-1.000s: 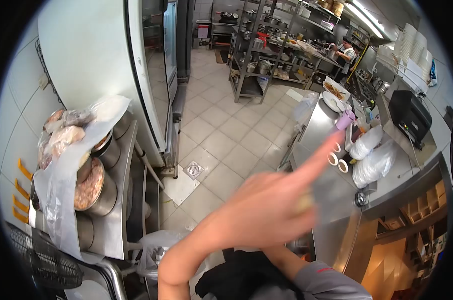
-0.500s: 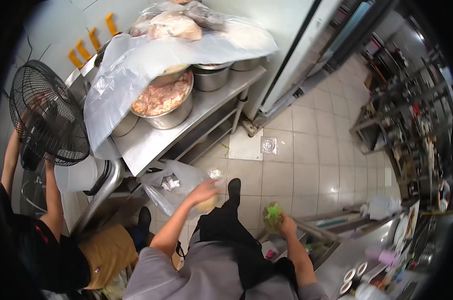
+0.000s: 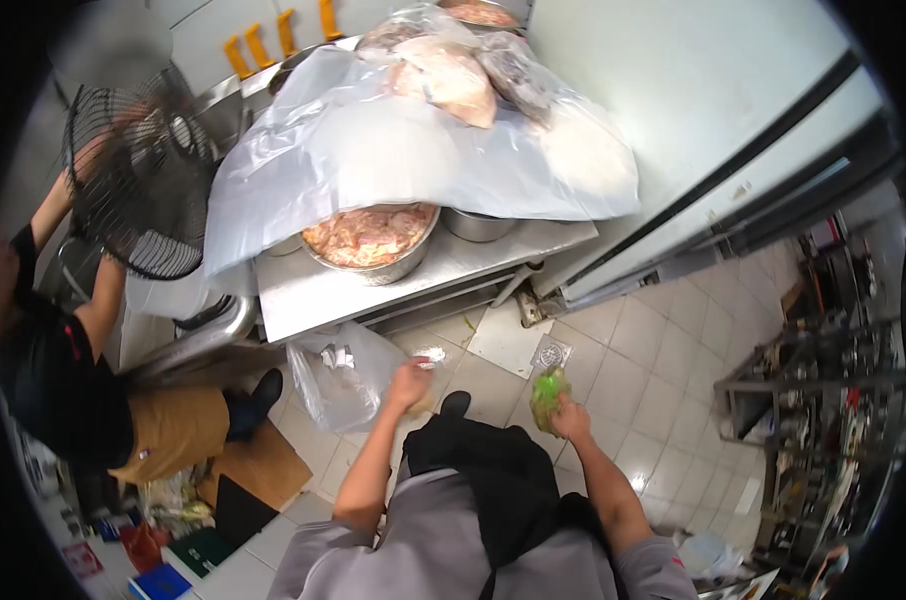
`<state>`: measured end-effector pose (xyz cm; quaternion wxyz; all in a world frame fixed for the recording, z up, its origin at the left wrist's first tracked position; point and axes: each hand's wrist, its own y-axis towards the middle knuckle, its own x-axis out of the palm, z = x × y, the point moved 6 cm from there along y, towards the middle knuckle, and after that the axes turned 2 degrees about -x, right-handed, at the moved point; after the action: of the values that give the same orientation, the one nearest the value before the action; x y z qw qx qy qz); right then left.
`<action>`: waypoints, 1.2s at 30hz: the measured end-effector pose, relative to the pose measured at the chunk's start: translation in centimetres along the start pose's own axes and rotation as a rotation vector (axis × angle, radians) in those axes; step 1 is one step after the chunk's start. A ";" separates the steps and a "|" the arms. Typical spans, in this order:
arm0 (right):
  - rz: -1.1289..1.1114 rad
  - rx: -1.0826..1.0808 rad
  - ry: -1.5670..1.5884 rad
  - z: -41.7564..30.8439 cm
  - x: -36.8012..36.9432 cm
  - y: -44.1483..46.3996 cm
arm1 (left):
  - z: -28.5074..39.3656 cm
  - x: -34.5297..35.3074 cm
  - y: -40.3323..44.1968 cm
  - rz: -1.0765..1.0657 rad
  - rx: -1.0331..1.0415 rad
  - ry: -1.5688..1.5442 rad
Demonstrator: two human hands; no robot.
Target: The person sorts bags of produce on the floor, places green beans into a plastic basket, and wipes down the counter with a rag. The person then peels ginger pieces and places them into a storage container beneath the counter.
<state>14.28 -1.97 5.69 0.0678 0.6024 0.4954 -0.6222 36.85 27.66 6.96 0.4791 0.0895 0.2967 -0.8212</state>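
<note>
My right hand [image 3: 572, 419] is closed around a green, leafy-looking bundle [image 3: 547, 401], bright green at the top. Whether it is wrapped in plastic is hard to tell. My left hand [image 3: 409, 384] has its fingers curled in. A pale yellowish thing [image 3: 422, 405] shows just under it and appears to hang from the fingers, its kind unclear. Close by on the left, a clear plastic bag [image 3: 318, 395] with white scraps inside lies on the floor.
Ahead stands a steel table [image 3: 308, 300] with a metal bowl of raw meat [image 3: 368, 242] partly under a plastic sheet [image 3: 303, 160]. A co-worker [image 3: 63, 350] handles a black fan [image 3: 143, 180] at left. A fridge [image 3: 693, 130] and a rack [image 3: 773, 400] are on the right.
The view has swung, so the table and fridge sit nearer the middle. My left hand's fingers have drawn in from a more stretched, blurred pose. My right hand still holds the green bundle.
</note>
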 end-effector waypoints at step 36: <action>-0.908 -0.919 -0.256 -16.9 3.9 -9.4 | 1.8 19.2 -24.0 0.895 -0.673 0.131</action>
<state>18.37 16.52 11.20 0.1072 0.1642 0.9036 -0.3807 6.84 21.28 9.72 0.7635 0.0995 0.5044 -0.3908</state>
